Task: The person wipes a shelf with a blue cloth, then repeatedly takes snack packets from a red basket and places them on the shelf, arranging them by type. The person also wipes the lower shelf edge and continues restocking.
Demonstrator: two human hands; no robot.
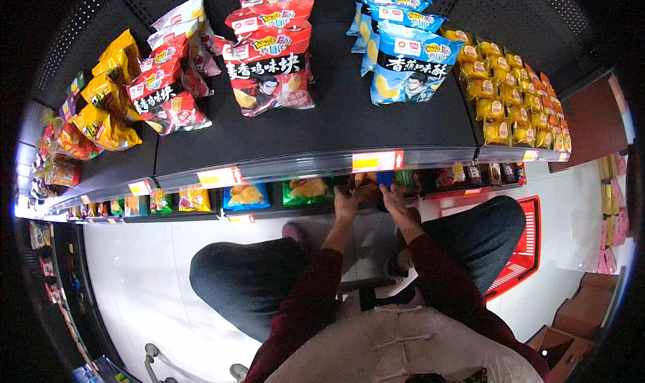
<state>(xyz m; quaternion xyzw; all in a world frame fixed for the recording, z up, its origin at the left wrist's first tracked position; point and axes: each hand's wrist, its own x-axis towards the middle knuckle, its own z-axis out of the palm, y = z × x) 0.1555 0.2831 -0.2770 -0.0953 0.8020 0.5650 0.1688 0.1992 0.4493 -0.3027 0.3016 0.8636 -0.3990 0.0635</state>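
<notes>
Both hands reach in under the front edge of the upper shelf, at the lower shelf of snack bags. My left hand [347,201] is right of a green snack bag [306,190], its fingertips in shadow. My right hand [394,200] has its fingers up against a blue packet [386,177]. Between the two hands a dark brown-orange package [367,182] shows partly. The shelf edge hides its top, and whether either hand grips it cannot be made out. Left of the green bag lies a blue snack bag [247,195].
Red chip bags [269,75] and blue chip bags [413,68] stand in rows on the upper shelf [322,131], beside yellow packaged cakes [496,108]. A red shopping basket [519,262] sits on the floor by my right knee. Cardboard boxes [564,342] stand at lower right.
</notes>
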